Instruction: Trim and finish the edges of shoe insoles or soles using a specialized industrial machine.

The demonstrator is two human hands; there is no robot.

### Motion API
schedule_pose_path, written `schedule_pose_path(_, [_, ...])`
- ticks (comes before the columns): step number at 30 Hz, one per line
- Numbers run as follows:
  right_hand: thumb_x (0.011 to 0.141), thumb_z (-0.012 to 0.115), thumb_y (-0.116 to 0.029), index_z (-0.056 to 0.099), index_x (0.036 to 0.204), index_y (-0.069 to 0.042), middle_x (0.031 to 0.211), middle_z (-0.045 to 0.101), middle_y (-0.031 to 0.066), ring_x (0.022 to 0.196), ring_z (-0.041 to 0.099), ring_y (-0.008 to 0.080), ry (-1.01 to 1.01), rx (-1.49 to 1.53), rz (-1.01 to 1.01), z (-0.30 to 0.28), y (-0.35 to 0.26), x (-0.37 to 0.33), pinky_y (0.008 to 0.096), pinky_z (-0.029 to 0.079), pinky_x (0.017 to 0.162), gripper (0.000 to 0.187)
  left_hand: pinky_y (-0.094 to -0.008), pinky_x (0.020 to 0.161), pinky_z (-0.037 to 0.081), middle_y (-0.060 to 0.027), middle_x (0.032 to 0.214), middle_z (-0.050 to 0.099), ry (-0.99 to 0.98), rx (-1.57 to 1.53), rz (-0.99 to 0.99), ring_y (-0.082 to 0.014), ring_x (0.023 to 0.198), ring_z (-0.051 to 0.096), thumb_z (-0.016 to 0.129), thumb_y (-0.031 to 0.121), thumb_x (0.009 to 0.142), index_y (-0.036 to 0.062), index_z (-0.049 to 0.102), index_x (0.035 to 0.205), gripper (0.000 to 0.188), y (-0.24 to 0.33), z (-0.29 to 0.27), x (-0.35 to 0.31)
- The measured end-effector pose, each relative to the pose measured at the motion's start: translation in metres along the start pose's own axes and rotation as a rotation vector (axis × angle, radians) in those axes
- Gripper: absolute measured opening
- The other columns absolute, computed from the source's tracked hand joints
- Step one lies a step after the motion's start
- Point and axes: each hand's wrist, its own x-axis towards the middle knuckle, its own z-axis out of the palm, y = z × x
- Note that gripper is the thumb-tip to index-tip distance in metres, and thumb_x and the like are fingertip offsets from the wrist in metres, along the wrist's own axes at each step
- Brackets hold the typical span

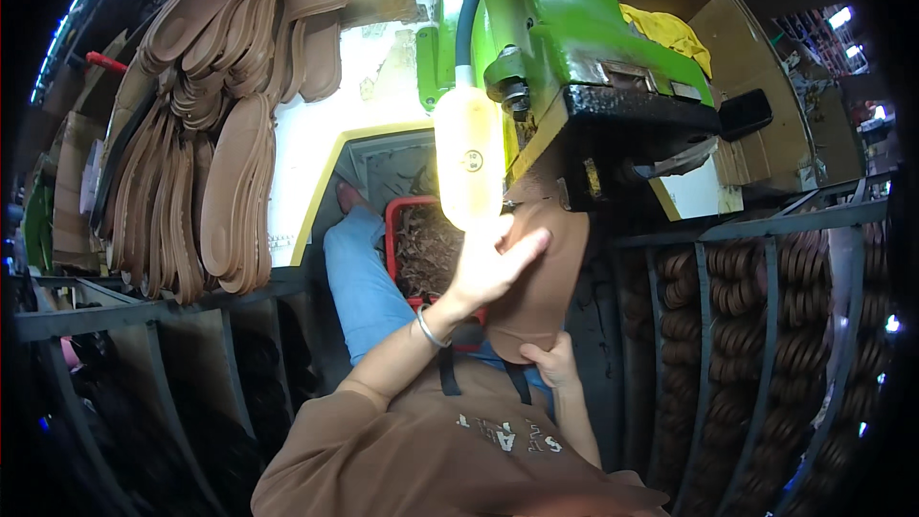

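A brown shoe sole stands in front of me, its far end reaching the machine beneath the lit yellow work lamp. My right hand grips its near end, thumb on top and fingers partly hidden underneath. My left hand is at the sole's left side, fingers stretched out and thumb pointing right over its surface. Whether the left palm presses on the sole I cannot tell. The green machine overhangs the far end of the sole, with a dark metal part hiding the contact spot.
Stacks of brown soles lie on the white table at left. A red bin of brown scraps sits below, between my legs. Racks of soles stand at right; a dark-filled rack at left. A yellow cloth lies behind the machine.
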Motion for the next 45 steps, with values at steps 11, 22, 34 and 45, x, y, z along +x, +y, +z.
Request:
schedule_pose_path(11, [0.062,0.066,-0.002,0.053,0.107,0.006,0.102,0.061,0.0118,0.092,0.060,0.0197,0.243,0.085,-0.279,-0.051,-0.066,-0.010,0.0291,0.048,0.083,0.047,-0.0189,0.070,0.048,-0.0045,0.094,0.064,0.075,-0.330,-0.069,-0.0057,0.079,0.058,0.063,0.001,0.084,-0.0044,0.058,0.111,0.029,-0.001,-0.003,-0.017])
schedule_pose_path(22, [0.083,0.060,-0.008,0.047,0.121,0.002,0.114,0.057,0.0120,0.101,0.059,0.0228,0.270,0.128,-0.602,-0.063,-0.181,0.079,0.0345,0.048,0.089,0.041,-0.0226,0.078,0.048,-0.0058,0.099,0.063,0.007,-0.245,0.100,-0.0085,0.088,0.057,0.064,0.000,0.082,-0.0043,0.057,0.112,0.031,-0.003,-0.010,-0.008])
schedule_pose_path(34, [0.081,0.052,0.005,0.049,0.117,0.004,0.109,0.058,0.0109,0.096,0.058,0.0154,0.072,0.047,-0.634,0.013,-0.159,0.112,0.0289,0.047,0.086,0.036,-0.0259,0.079,0.048,-0.0112,0.094,0.065,0.099,-0.210,0.089,-0.0141,0.087,0.061,0.067,0.005,0.078,-0.0077,0.061,0.102,0.028,0.006,-0.107,-0.023])
schedule_pose_path(45, [0.074,0.062,0.006,0.055,0.110,0.002,0.100,0.061,0.0054,0.091,0.059,0.0136,-0.038,-0.006,-0.601,0.096,-0.136,0.105,0.0268,0.045,0.085,0.037,-0.0272,0.079,0.050,-0.0134,0.092,0.065,0.206,-0.341,-0.099,-0.0154,0.084,0.063,0.065,0.009,0.079,-0.0074,0.057,0.099,0.027,-0.036,-0.157,-0.092])
